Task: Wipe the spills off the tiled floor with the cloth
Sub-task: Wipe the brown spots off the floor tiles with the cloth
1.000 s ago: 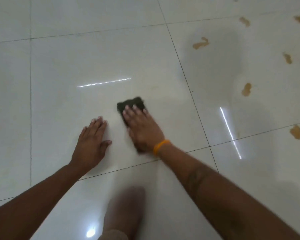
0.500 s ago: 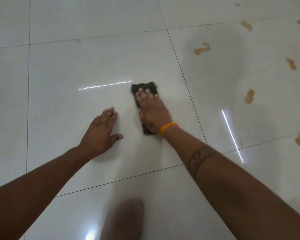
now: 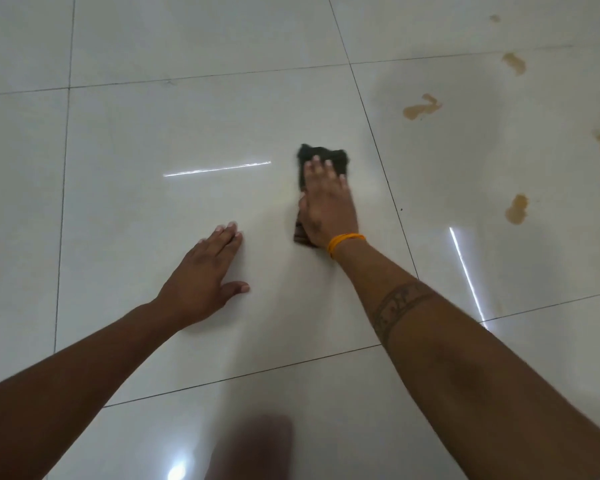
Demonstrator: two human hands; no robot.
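Right hand (image 3: 327,206) flat on dark crumpled cloth (image 3: 321,157), fingers straight, pressing it to glossy white tiled floor (image 3: 187,116). Orange band (image 3: 344,241) at right wrist. Left hand (image 3: 201,282) flat on tile, nearer, left of cloth. Brown spill patches (image 3: 421,107) on tiles at right, well apart from cloth.

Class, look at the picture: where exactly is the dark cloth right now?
In the head view, the dark cloth lies centre-right on the tiled floor, pressed flat under the right hand, left of the brown spills.
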